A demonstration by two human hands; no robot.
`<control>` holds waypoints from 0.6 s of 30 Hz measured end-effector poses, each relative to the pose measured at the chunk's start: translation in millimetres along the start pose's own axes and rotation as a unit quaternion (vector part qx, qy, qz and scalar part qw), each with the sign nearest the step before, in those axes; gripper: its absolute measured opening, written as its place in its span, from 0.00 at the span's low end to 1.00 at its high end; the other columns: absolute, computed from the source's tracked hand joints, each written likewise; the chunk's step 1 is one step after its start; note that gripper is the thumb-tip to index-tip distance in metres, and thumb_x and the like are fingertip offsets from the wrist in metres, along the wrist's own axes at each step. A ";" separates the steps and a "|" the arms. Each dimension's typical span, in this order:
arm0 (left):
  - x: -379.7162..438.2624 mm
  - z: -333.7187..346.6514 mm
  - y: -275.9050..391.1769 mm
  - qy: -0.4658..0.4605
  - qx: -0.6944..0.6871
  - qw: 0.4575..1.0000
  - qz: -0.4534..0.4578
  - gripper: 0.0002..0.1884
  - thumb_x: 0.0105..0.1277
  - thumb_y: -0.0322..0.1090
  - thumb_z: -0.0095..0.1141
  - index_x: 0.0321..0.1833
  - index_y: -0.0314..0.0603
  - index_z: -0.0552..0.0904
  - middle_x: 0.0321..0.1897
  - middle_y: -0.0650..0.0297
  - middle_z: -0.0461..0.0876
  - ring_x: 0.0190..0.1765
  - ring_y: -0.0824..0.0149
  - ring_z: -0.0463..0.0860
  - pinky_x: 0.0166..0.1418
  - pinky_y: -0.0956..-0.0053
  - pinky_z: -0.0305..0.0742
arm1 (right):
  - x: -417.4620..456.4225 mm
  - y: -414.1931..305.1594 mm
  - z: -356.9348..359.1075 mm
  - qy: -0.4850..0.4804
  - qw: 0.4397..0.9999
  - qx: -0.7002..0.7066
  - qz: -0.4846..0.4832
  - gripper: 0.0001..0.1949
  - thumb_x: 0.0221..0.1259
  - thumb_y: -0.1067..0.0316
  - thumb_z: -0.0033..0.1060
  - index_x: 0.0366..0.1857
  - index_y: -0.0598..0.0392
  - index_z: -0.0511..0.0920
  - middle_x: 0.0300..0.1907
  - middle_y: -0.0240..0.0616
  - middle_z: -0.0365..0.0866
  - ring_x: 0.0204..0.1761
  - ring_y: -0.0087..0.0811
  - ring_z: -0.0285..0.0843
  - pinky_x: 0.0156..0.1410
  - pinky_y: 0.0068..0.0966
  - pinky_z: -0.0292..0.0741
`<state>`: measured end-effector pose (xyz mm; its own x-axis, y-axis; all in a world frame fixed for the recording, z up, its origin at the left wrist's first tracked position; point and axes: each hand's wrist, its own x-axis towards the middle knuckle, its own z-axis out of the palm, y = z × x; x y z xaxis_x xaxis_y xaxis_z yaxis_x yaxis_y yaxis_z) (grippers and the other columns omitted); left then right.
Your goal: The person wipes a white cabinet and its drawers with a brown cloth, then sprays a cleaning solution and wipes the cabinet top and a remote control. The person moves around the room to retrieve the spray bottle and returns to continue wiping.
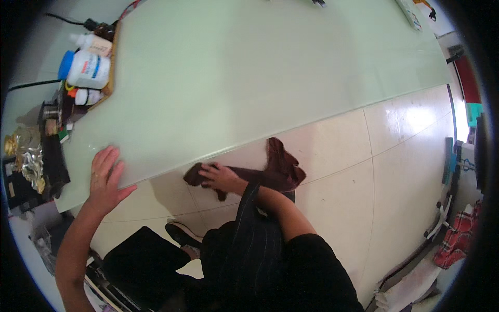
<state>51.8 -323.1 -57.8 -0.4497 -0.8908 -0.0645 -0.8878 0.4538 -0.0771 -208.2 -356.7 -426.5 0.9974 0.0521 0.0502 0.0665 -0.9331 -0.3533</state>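
Observation:
The flat of my left hand (105, 177), fingers slightly apart, is over the left front part of a pale green glass tabletop (234, 85); it holds nothing. Below the table's front edge my right hand (220, 178) is on a dark maroon cloth (284, 167), its fingers spread over the cloth's left end. The cloth stretches right past my wrist and fans out above the tiled floor. Blur and the view from above hide whether my right fingers grip it.
At the table's left stand a white jar with a blue lid (89, 69), a white bottle (91, 43) and a small white container (87, 96) by a wooden edging. A white remote control (409, 15) lies at the far right. A black-covered seat (144, 249) is near my legs.

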 end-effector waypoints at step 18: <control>5.0 11.5 -15.9 0.018 0.009 1.000 0.023 0.41 0.67 0.44 0.63 0.78 0.41 0.56 0.76 0.44 0.56 0.75 0.36 0.60 0.75 0.38 0.56 | -189.0 103.0 -5.4 0.339 0.768 0.092 0.535 0.20 0.63 0.62 0.55 0.58 0.56 0.77 0.64 0.48 0.74 0.70 0.49 0.66 0.76 0.45 0.61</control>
<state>64.8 -334.5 -68.3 -0.4937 -0.8691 -0.0317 -0.8643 0.4944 -0.0926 -390.0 -464.5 -467.3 0.2429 -0.9657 0.0922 -0.7162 -0.2426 -0.6544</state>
